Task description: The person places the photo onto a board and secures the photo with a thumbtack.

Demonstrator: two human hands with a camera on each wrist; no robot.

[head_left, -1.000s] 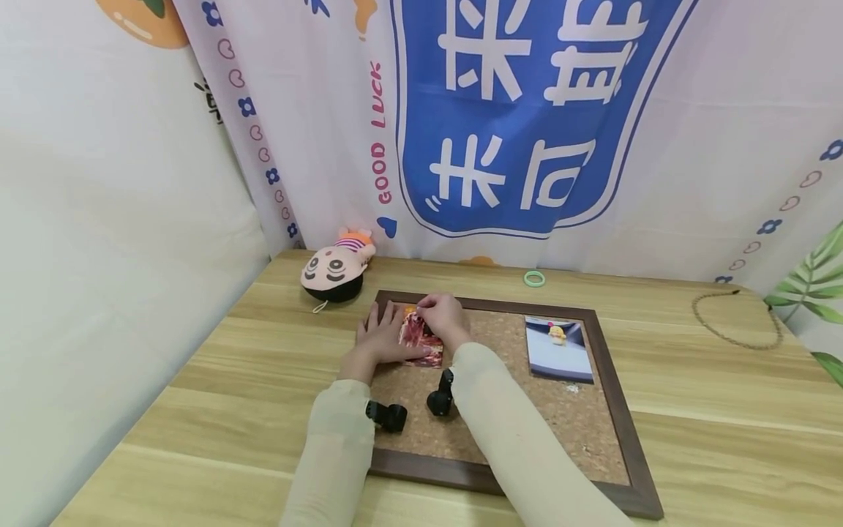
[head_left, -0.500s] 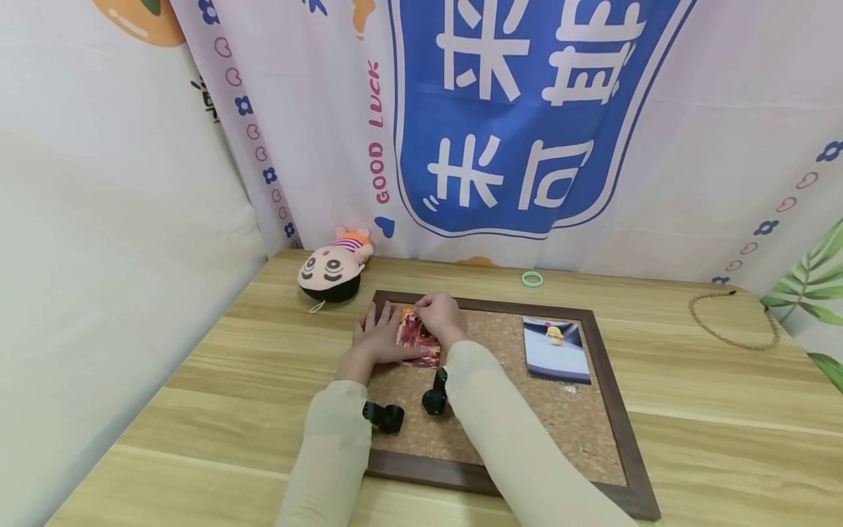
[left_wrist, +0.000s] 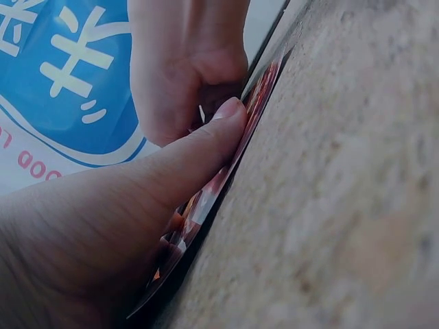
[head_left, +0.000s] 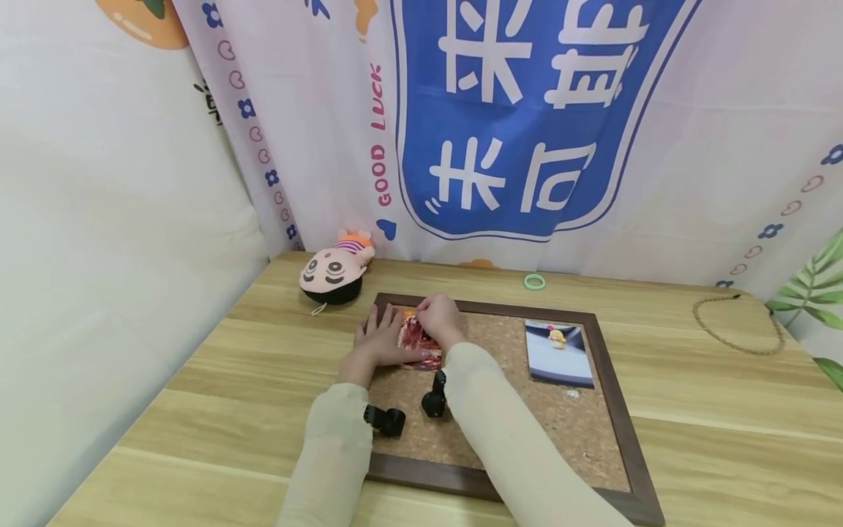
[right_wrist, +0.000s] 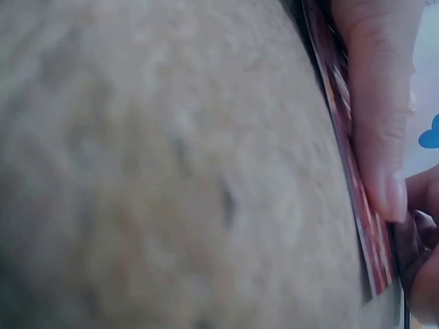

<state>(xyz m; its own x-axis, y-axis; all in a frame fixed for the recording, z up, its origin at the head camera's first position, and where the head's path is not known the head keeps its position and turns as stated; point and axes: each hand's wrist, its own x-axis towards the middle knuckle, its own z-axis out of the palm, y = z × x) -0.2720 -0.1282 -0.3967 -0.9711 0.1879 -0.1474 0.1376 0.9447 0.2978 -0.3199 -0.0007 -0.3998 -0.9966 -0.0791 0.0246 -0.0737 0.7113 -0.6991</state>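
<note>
My left hand (head_left: 384, 342) lies with spread, straight fingers on a red-toned photo (head_left: 420, 338) at the upper left of a framed cork board (head_left: 527, 410). In the left wrist view its thumb (left_wrist: 199, 147) presses along the photo's surface. At the photo's top edge is my right hand (head_left: 440, 318), its fingers curled in a pinch. Whatever small thing sits between those fingertips is hidden. Seen from the right wrist, the photo (right_wrist: 376, 253) stands slightly off the cork at its near edge. A second photo (head_left: 560, 366) of a yellow toy is on the board's right, with a pink dot at its top.
A plush doll (head_left: 332, 271) lies beyond the board's left corner. Behind the board are a green ring (head_left: 534, 282) and, farther right, a cord loop (head_left: 737, 344) on the wooden table (head_left: 197, 432). A printed curtain (head_left: 514, 110) hangs along the back.
Both hands stay at the red-toned photo, almost in the same place. The right hand shifts only very slightly; the view itself sways a little.
</note>
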